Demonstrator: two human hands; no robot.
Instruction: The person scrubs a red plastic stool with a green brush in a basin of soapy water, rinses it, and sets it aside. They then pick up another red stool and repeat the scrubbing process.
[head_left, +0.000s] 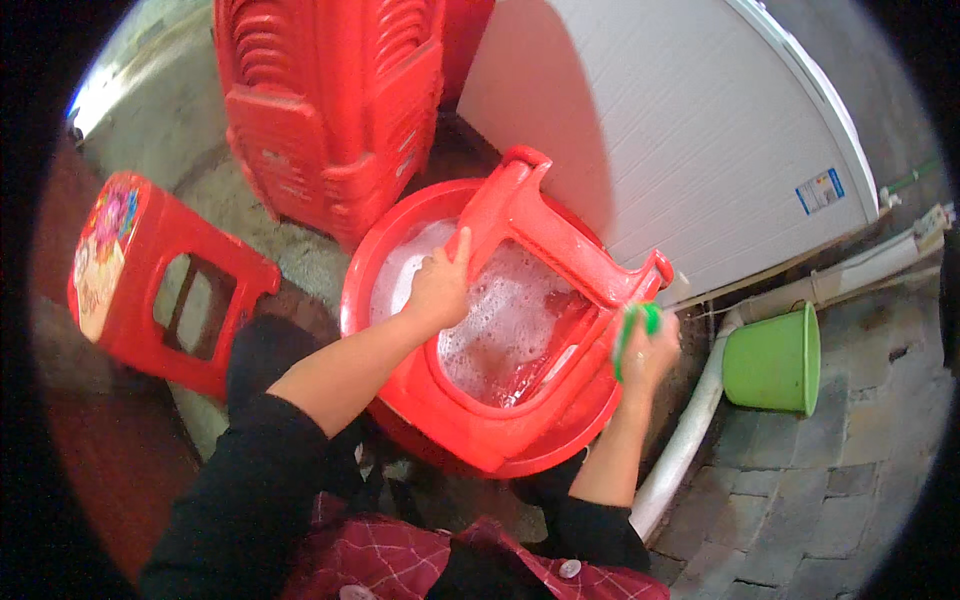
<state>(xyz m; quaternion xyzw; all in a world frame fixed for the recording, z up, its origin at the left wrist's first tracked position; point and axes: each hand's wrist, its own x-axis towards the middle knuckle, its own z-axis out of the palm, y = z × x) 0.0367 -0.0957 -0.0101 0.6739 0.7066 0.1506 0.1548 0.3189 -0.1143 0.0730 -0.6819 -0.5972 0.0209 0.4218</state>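
A wet red plastic stool (480, 429) lies tilted over a round red plastic basin (365, 259), with its legs towards the far side. Foamy, soapy water (499, 315) shows through the opening in the stool's side. My left hand (441, 291) grips one stool leg, index finger stretched along it. In my right hand (651, 351) is a green scrubbing pad or brush (624, 337), pressed to the other leg near its foot. Motion blurs the pad, so its exact kind is unclear. Part of the basin is hidden under the stool.
A second red stool (202, 225) with a printed seat stands at the left. Beyond the basin rises a tall stack of red plastic chairs or stools (330, 120), beside a white appliance (697, 135). A green bucket (765, 364) and a pale pipe (686, 442) are at right.
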